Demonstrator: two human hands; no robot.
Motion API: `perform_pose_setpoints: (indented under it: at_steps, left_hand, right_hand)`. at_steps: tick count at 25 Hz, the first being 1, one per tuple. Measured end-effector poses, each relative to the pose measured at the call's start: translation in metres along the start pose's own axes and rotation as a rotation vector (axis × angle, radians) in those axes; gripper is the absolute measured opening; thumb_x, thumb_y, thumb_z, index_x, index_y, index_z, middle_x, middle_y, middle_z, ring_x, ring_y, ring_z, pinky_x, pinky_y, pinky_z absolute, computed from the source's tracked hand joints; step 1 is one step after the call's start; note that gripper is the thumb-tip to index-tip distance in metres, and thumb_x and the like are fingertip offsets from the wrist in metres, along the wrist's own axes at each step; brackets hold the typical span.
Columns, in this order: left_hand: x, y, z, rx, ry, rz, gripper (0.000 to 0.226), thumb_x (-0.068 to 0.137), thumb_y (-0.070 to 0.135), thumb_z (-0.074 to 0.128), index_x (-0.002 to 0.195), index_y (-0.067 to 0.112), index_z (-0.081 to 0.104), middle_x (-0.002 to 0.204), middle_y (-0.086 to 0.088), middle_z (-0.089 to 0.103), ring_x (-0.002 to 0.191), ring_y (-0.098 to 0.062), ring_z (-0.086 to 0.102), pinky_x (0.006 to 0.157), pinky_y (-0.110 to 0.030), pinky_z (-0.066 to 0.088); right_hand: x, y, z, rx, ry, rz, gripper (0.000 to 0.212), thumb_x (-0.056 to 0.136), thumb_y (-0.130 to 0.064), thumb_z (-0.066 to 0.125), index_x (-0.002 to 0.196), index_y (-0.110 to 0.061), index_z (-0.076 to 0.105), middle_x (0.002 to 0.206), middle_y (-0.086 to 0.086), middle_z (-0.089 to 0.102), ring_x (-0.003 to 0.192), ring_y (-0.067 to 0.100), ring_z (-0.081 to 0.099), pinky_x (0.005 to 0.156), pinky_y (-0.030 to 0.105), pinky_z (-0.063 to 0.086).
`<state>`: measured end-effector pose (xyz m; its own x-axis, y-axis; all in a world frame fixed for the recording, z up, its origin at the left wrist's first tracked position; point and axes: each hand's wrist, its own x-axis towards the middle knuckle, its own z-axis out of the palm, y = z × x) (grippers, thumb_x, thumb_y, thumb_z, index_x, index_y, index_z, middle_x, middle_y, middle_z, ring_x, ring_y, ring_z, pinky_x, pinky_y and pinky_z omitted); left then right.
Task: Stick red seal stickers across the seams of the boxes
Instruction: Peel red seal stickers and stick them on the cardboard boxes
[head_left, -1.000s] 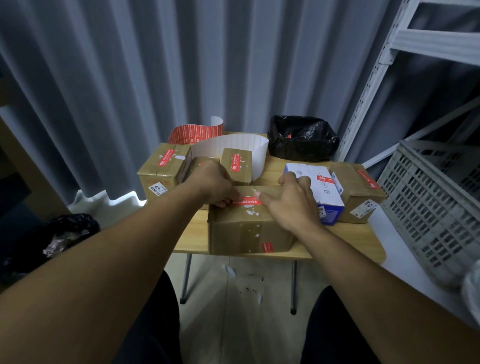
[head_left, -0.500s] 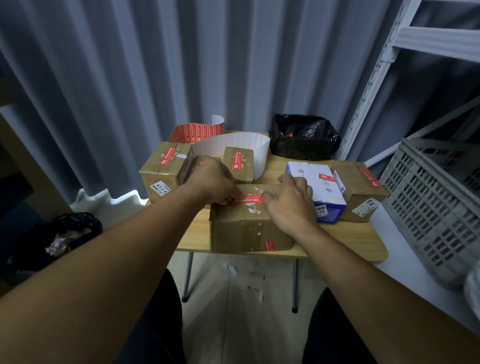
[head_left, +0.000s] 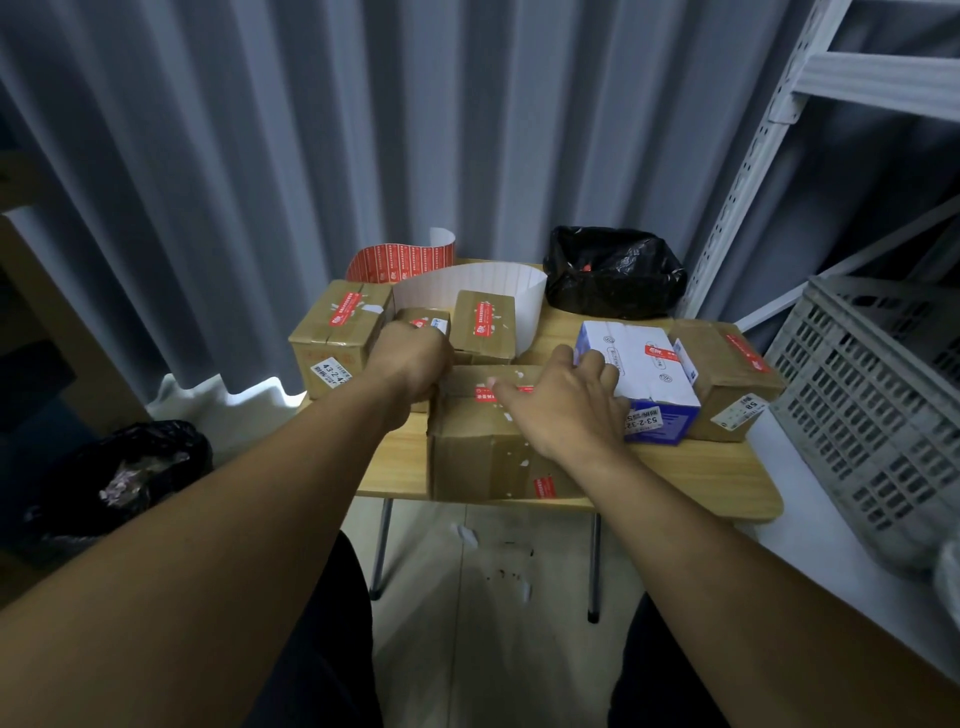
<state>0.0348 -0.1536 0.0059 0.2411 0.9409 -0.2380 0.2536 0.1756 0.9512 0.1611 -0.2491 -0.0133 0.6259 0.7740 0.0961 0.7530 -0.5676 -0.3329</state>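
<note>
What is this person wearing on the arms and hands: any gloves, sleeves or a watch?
Nothing that shows. The left hand and right hand are bare, with no gloves or watch in sight, and both forearms are uncovered to the picture's edge.

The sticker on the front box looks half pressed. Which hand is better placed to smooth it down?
Right. The right hand lies on the front box with its thumb on the red sticker; the left hand sits curled at the box's left edge, off the sticker.
</note>
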Motion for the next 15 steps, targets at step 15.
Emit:
perform_pose_setpoints:
  at_steps: [15]
  left_hand:
    - [-0.013,0.004,0.002,0.293,-0.174,0.125,0.018,0.083,0.009,0.077,0.099,0.008,0.069,0.094,-0.005,0.065,0.086,-0.016,0.059,0.062,-0.027,0.045]
  right_hand:
    - [0.007,0.004,-0.007,0.21,-0.07,0.011,0.084,0.082,-0.062,0.069,0.144,-0.015,0.037,0.152,0.014,0.03,0.141,0.035,0.029,0.107,0.046,0.038]
